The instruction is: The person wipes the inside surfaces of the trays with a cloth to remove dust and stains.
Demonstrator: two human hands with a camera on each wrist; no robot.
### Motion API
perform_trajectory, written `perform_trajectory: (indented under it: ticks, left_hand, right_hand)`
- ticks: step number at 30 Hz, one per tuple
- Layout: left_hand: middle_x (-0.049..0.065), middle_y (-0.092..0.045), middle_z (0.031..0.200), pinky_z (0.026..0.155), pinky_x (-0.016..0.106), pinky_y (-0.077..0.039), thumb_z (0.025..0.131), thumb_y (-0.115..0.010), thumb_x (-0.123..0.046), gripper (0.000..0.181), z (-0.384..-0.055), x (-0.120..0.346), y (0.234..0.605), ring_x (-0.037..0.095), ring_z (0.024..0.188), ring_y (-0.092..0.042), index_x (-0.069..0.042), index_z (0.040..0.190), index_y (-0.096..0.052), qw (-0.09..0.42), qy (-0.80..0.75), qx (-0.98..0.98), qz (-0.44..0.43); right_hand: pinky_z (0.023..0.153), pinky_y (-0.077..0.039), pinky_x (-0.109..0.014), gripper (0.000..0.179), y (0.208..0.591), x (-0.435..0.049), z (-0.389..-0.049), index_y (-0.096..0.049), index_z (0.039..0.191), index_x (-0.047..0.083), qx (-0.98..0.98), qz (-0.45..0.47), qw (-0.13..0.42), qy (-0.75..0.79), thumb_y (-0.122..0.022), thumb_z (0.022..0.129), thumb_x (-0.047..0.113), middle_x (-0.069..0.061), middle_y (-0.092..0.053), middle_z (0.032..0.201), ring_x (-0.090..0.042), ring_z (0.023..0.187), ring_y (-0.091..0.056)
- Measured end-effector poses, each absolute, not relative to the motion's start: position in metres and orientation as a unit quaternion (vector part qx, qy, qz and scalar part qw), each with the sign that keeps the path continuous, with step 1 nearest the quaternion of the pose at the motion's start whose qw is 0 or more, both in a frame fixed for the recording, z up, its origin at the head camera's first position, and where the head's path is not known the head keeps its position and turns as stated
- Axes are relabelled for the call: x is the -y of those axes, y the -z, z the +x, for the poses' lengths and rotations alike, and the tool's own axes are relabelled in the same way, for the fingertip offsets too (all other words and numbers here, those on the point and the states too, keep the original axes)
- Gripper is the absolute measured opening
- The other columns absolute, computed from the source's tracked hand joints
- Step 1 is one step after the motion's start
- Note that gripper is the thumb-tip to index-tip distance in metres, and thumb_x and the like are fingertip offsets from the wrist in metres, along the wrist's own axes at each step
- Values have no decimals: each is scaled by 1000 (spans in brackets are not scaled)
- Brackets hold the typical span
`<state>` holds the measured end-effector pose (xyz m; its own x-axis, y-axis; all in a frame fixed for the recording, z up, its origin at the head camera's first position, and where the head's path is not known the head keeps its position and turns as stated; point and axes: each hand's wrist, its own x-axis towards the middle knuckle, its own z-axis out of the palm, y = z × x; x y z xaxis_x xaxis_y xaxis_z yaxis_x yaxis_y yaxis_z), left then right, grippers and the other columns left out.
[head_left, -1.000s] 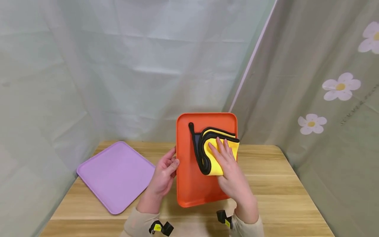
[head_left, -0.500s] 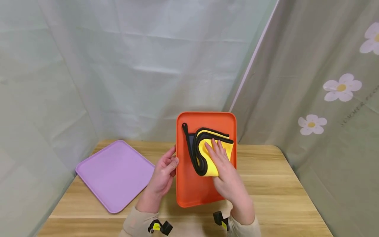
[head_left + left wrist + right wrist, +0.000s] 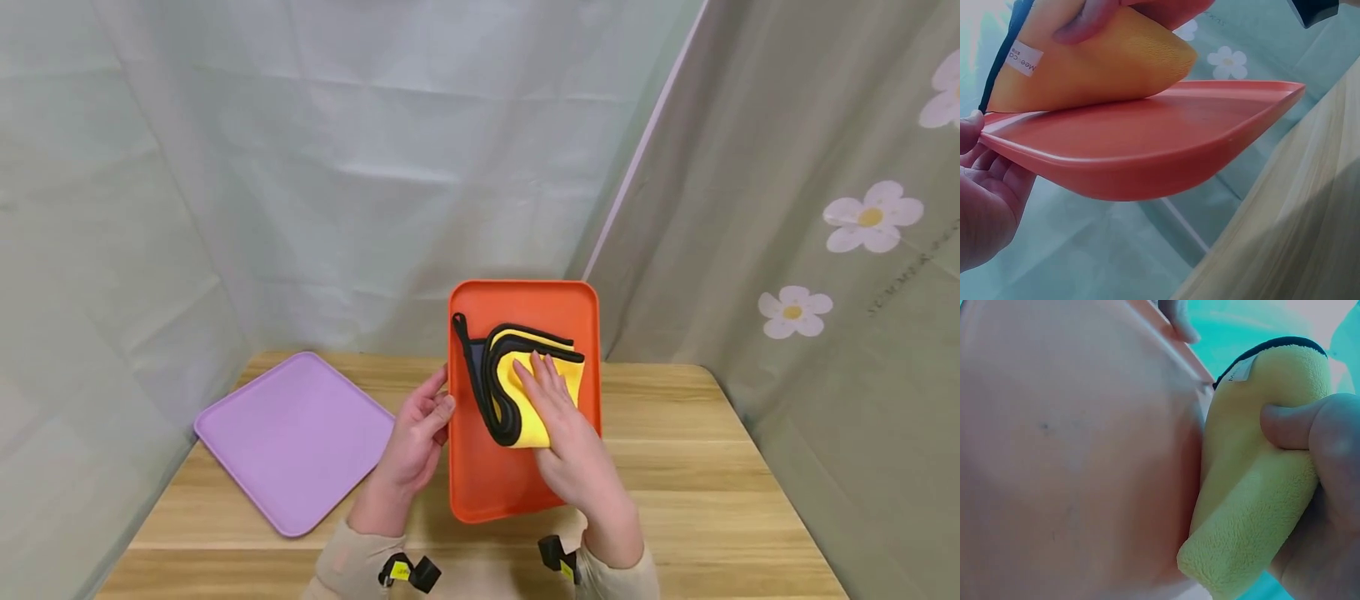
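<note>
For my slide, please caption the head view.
Left fingers grip an orange tray while right fingers hold a folded yellow cloth against it.

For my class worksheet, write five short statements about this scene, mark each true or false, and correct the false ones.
1. The purple tray lies on the wooden table. True.
2. The left hand grips the edge of the orange tray. True.
3. The orange tray lies flat on the table. False: it is held up off the table, tilted.
4. The right hand holds a yellow plush cloth against the orange tray. True.
5. The cloth is trimmed in white. False: its edging is black.
</note>
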<state>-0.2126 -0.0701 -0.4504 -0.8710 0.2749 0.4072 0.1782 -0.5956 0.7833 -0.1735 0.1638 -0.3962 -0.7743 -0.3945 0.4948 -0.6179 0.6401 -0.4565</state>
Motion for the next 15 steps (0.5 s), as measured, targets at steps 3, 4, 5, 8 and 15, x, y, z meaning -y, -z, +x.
perform_trajectory:
  ticks: [3, 4, 5, 8, 15]
  left_hand:
    - [-3, -78, 115, 85, 27, -62, 112, -43, 2, 57, -214, 69, 449, 10, 100, -74, 10, 165, -22, 28, -858, -449, 248]
    - [-3, -78, 114, 84, 27, -62, 112, -43, 2, 56, -214, 69, 449, 11, 99, -74, 9, 165, -23, 27, -858, -449, 248]
    - [-3, -78, 114, 84, 27, -62, 112, -43, 2, 55, -214, 69, 449, 11, 99, -74, 8, 164, -26, 27, -859, -448, 247]
    - [-2, -77, 113, 83, 27, -62, 112, -45, 1, 51, -215, 69, 449, 12, 98, -74, 2, 163, -36, 27, -861, -444, 248]
    - [-2, -78, 116, 86, 29, -62, 112, -45, 1, 50, -215, 67, 451, 11, 101, -75, 0, 162, -39, 31, -866, -436, 244]
  right_hand:
    - [130, -17, -53, 98, 395, -163, -174, -32, 170, 25, 886, 287, 176, -319, -41, 84, -20, -6, -22, 176, -26, 164, -14]
    - [130, -17, -54, 98, 395, -163, -175, -32, 170, 25, 885, 288, 175, -321, -41, 83, -20, -6, -22, 176, -26, 164, -14]
    - [129, -18, -54, 97, 395, -163, -175, -32, 170, 25, 884, 289, 175, -322, -41, 84, -20, -7, -22, 176, -27, 164, -14]
    - [128, -20, -56, 100, 394, -163, -175, -33, 170, 25, 883, 290, 175, -325, -40, 81, -21, -7, -23, 176, -26, 163, -15]
    - [128, -21, -55, 92, 395, -163, -174, -35, 169, 23, 882, 296, 171, -324, -44, 87, -18, -7, -25, 175, -26, 163, -17]
